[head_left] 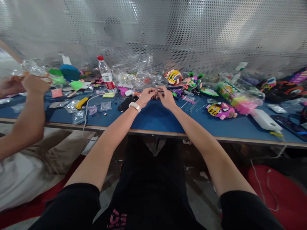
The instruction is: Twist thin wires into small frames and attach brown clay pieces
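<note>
My left hand point(146, 97), with a pale band point(135, 106) at its wrist, meets my right hand point(167, 97) just above the blue table. The fingertips of both are pinched together around something small and brownish, mostly hidden by the fingers; its kind I cannot make out. Close to my left wrist lies a black phone point(124, 104). A purple piece point(123, 91) and a white and orange object point(130, 93) sit behind my left hand. Right of my right hand are thin clear sticks point(191, 107) and small purple bits.
A red-capped bottle point(107, 75) stands behind a yellow cutter point(82, 103) and small plastic bags. Colourful clay animals, one a pink and yellow tiger point(222, 110), lie to the right near a white power bank point(265, 120). At left, another person's hands point(35, 83) work.
</note>
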Tool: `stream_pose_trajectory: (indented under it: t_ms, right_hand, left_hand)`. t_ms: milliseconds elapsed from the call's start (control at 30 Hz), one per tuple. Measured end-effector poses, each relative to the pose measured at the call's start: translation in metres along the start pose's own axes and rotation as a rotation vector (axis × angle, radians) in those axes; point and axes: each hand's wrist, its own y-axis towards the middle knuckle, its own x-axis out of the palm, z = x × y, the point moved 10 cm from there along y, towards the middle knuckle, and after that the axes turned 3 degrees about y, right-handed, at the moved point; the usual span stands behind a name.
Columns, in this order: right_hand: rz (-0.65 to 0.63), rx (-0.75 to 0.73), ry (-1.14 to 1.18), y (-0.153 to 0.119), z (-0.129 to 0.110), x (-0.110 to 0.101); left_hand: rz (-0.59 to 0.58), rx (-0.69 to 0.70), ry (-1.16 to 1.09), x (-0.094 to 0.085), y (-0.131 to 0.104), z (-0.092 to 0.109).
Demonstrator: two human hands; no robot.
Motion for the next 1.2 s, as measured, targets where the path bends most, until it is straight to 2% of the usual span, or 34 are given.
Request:
stream_pose_trajectory:
  t_ms: [133, 367, 533, 667, 967, 1200]
  right_hand:
    - [0.03, 0.099, 0.119, 0.002, 0.016, -0.003]
    - [-0.022, 0.099, 0.193, 0.001, 0.017, -0.003]
    - [-0.015, 0.119, 0.231, 0.001, 0.014, -0.003]
    - [-0.075, 0.161, 0.317, 0.0, 0.013, 0.0]
    - [-0.168, 0.264, 0.45, -0.007, 0.014, 0.003]
    - [-0.177, 0.311, 0.462, -0.009, 0.014, 0.003]
  left_hand:
    - [-0.029, 0.039, 0.04, -0.002, 0.001, 0.001]
    - [-0.04, 0.153, 0.196, -0.005, 0.004, 0.002]
    - [0.017, 0.349, 0.442, -0.008, 0.001, 0.02]
    - [0.071, 0.462, 0.6, -0.01, -0.005, 0.037]
    - [-0.051, 0.579, 0.977, 0.008, -0.018, 0.048]
    - [-0.142, 0.598, 0.986, 0.019, -0.024, 0.053]
